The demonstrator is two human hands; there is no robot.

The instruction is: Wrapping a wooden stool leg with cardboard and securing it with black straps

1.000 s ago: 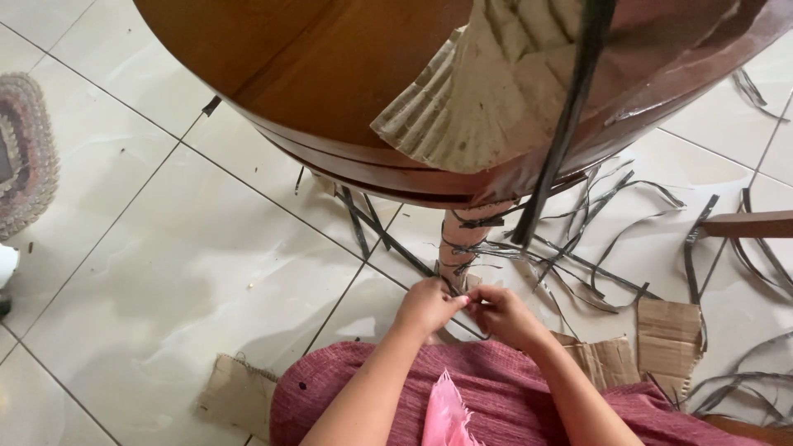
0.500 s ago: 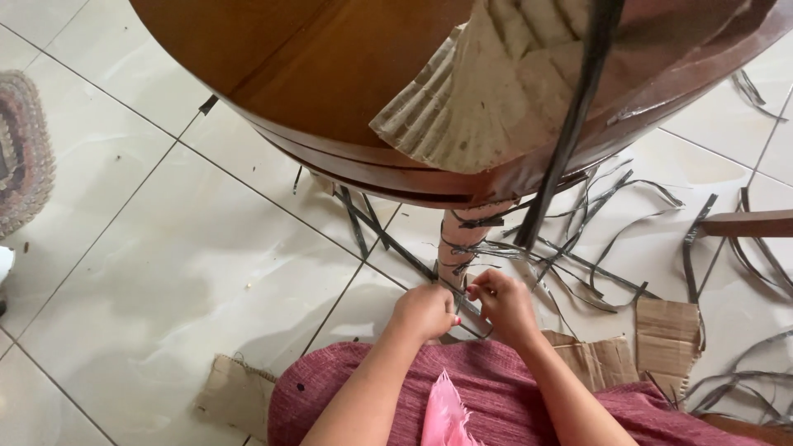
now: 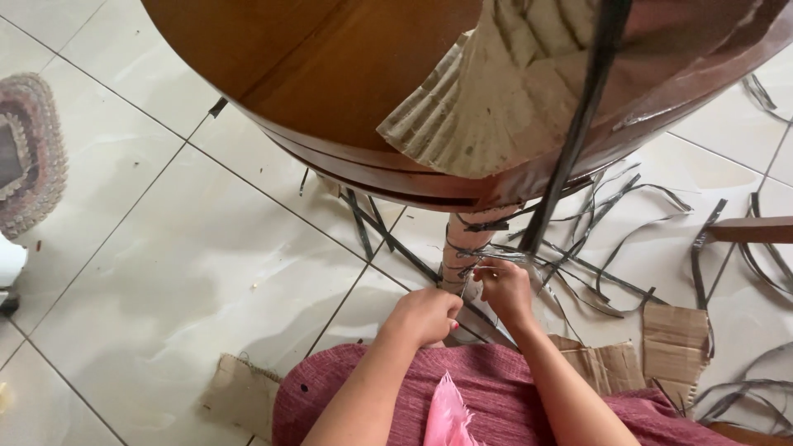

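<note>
The clear wrap (image 3: 487, 258) on the cardboard-covered table leg (image 3: 459, 248) sits pinched in my right hand (image 3: 505, 287) so it stays taut, while my left hand (image 3: 427, 316), closed, steadies the leg's base beneath the round wooden table (image 3: 330, 91).

Braided rug (image 3: 29, 153) at left edge; cardboard scraps (image 3: 673, 343) and black strap offcuts (image 3: 628, 206) on tiled floor (image 3: 182, 272).

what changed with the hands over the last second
Very little. The left hand drew slightly toward the person and sits closed beside the wrapped table leg; the right hand still pinches the clear tape on that leg. The round wooden table, cardboard and black straps on the floor stayed put.
</note>
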